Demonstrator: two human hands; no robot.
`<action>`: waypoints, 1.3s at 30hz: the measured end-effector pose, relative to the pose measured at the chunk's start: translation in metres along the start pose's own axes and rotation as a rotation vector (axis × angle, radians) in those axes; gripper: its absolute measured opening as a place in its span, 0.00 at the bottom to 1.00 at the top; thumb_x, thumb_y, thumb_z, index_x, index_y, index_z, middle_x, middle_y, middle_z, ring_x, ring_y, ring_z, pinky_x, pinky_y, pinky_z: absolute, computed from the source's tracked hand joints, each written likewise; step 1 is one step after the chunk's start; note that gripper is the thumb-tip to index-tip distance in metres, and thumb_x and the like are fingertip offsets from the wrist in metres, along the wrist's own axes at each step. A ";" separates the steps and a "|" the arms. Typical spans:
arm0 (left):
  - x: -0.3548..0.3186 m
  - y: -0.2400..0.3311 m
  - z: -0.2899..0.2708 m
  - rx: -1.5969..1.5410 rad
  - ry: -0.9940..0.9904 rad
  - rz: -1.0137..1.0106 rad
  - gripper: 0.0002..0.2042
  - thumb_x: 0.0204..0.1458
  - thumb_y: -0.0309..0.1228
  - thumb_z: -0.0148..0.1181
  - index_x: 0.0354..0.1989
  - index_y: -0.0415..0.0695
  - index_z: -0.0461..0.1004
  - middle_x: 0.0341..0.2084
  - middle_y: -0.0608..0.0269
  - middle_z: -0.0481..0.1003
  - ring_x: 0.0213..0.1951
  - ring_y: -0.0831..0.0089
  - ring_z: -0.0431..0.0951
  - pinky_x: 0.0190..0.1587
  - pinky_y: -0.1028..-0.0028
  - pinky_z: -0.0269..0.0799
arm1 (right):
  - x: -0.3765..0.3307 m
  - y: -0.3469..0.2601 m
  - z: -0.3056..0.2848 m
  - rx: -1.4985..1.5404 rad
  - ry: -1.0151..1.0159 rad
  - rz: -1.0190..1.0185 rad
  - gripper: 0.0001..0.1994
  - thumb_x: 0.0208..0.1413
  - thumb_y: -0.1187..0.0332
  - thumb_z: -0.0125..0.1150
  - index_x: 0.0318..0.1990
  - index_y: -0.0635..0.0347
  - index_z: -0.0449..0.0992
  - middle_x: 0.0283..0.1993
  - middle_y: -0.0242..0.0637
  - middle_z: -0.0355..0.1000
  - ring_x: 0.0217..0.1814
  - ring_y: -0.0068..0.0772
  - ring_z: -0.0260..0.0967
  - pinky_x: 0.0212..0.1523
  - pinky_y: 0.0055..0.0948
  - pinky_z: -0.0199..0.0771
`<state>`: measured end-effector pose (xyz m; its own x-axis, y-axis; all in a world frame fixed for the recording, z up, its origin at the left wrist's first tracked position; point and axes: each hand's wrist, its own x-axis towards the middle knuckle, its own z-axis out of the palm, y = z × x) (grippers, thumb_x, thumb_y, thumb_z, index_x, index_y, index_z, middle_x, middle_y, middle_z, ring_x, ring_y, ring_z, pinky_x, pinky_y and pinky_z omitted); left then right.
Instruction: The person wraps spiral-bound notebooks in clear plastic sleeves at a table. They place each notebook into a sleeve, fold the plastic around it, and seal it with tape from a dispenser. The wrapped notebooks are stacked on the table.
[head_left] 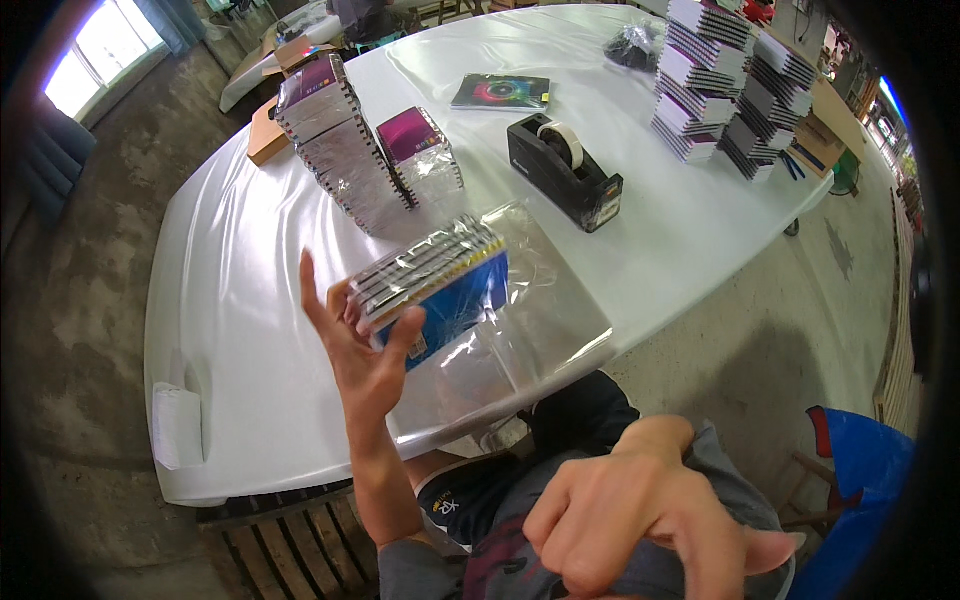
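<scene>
Pinching notebooks [450, 305] with left hand [370, 365] near tape dispenser [562, 175]; curling right hand's [625, 510] fingers. Facing notebook stacks [700, 90] past intervening dispenser, purple bundles [335, 150] left.

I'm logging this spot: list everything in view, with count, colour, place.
Bundle: one, blue and white, left hand
Film: uncounted, clear, near edge
Dispenser: one, black, table's middle
Book: one, multicoloured, behind dispenser
Left stacks: two, purple tops, table's left
Right stacks: two, white and grey, table's right
Bag: one, black, far edge
Cartons: several, brown, beside stacks
Block: one, white, left end
Table: one, white, centre
Window: one, bright, upper left
Left hand: one, bare, centre
Right hand: one, bare, foreground
</scene>
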<state>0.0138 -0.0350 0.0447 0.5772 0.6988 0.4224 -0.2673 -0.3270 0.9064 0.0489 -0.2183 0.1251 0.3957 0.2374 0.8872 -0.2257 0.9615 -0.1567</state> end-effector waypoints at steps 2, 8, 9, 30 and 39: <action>-0.013 -0.008 -0.004 -0.161 0.055 -0.068 0.48 0.46 0.31 0.68 0.69 0.48 0.36 0.47 0.49 0.66 0.46 0.65 0.73 0.49 0.69 0.71 | 0.006 0.001 -0.001 0.046 -0.038 -0.018 0.32 0.60 0.37 0.33 0.47 0.51 0.78 0.13 0.32 0.57 0.10 0.20 0.42 0.12 0.21 0.44; -0.043 -0.044 -0.004 -0.757 0.268 -0.257 0.31 0.58 0.33 0.53 0.66 0.39 0.45 0.45 0.48 0.71 0.46 0.64 0.75 0.47 0.67 0.76 | 0.013 0.003 -0.009 0.137 -0.206 0.088 0.33 0.60 0.37 0.32 0.47 0.51 0.79 0.12 0.29 0.56 0.08 0.20 0.41 0.11 0.22 0.42; -0.046 -0.051 -0.007 -0.900 0.197 -0.282 0.23 0.61 0.35 0.47 0.61 0.36 0.55 0.48 0.48 0.71 0.49 0.61 0.75 0.50 0.64 0.76 | 0.015 0.003 -0.009 0.134 -0.214 0.111 0.33 0.60 0.36 0.32 0.47 0.51 0.79 0.12 0.29 0.56 0.08 0.20 0.41 0.11 0.22 0.42; -0.078 -0.075 -0.016 -0.355 -0.031 -0.193 0.38 0.39 0.24 0.70 0.60 0.40 0.56 0.53 0.54 0.66 0.56 0.60 0.67 0.59 0.63 0.62 | -0.066 0.063 -0.123 -0.800 0.042 0.873 0.53 0.33 0.66 0.79 0.66 0.63 0.47 0.61 0.44 0.57 0.63 0.34 0.56 0.62 0.36 0.58; -0.080 -0.079 -0.023 0.483 -0.217 -0.019 0.45 0.31 0.27 0.75 0.62 0.38 0.55 0.60 0.45 0.59 0.60 0.51 0.64 0.60 0.62 0.62 | -0.104 0.060 -0.182 -0.732 -0.083 1.214 0.51 0.31 0.68 0.79 0.64 0.61 0.51 0.61 0.40 0.59 0.64 0.34 0.56 0.64 0.38 0.57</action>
<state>-0.0295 -0.0502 -0.0610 0.7385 0.5767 0.3492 0.1013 -0.6070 0.7882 0.1561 -0.1601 -0.0550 0.2338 0.9705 0.0596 0.1328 0.0289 -0.9907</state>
